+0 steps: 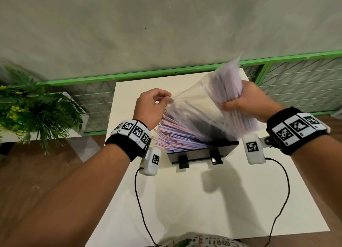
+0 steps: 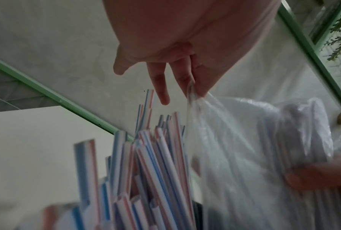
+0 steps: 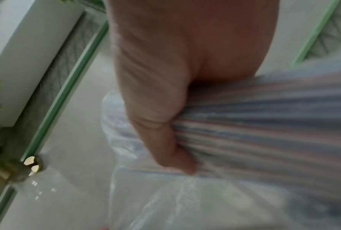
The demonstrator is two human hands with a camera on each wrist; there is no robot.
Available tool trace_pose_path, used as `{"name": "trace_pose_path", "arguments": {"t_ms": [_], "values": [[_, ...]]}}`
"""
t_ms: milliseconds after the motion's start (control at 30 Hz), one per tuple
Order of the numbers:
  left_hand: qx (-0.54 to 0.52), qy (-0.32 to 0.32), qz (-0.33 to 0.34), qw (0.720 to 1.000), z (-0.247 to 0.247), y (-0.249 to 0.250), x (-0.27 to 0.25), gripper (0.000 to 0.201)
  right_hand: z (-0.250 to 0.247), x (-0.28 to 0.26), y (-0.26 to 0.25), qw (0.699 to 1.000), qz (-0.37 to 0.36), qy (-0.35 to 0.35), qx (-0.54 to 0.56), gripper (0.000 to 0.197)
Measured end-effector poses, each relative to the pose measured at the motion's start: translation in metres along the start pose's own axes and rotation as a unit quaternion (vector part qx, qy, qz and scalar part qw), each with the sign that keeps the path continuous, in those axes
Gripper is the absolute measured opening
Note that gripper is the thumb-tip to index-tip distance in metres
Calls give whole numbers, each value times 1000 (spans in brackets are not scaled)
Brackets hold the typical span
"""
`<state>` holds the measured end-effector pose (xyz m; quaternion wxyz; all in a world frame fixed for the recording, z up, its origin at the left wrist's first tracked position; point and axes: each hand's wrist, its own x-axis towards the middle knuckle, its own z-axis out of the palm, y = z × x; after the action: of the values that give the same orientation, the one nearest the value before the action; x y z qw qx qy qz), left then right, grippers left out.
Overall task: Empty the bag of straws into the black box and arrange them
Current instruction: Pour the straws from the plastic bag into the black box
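A clear plastic bag [image 1: 201, 100] of striped straws hangs tilted above the black box [image 1: 201, 153] on the white table [image 1: 203, 200]. My left hand [image 1: 153, 106] pinches the bag's open edge [image 2: 191, 93] between thumb and forefinger. My right hand [image 1: 246, 102] grips the bundle of straws [image 3: 264, 124] through the plastic near the bag's closed end. Red, white and blue straws [image 1: 174, 137] spill from the bag's mouth and lie slanted in the box, their ends sticking out over its left side [image 2: 146, 155].
A green metal fence [image 1: 296, 74] runs behind the table against a grey wall. A potted fern [image 1: 33, 108] stands on a small white stand at left. Two black cables [image 1: 140, 200] trail from my wrist cameras across the table's front. Wooden floor lies on both sides.
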<state>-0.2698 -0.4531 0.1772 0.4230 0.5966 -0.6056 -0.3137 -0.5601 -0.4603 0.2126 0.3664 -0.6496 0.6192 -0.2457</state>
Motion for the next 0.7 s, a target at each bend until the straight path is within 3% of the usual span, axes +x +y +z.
{"name": "trace_pose_path", "arguments": {"t_ms": [233,367,433,533,600,700], "values": [[6,-9,-5,1000,-3,-5,5,24,3,3,-1,1000,3,1,-24,47],[46,-24,-22,998,-4,-6,1,4,11,3,-1,1000,0,-2,-28,44],[114,-29,6,993,-4,2,-4,27,16,1,-1,999,-1,-21,-36,41],[193,-70,101,973,-1,35,-15,73,23,0,-1,999,-12,-24,-20,38],[209,-93,147,962,7,55,-16,88,26,-1,-3,999,-30,-27,-10,37],[186,-147,131,963,27,70,-7,97,29,-2,-5,998,-58,-26,4,34]]}}
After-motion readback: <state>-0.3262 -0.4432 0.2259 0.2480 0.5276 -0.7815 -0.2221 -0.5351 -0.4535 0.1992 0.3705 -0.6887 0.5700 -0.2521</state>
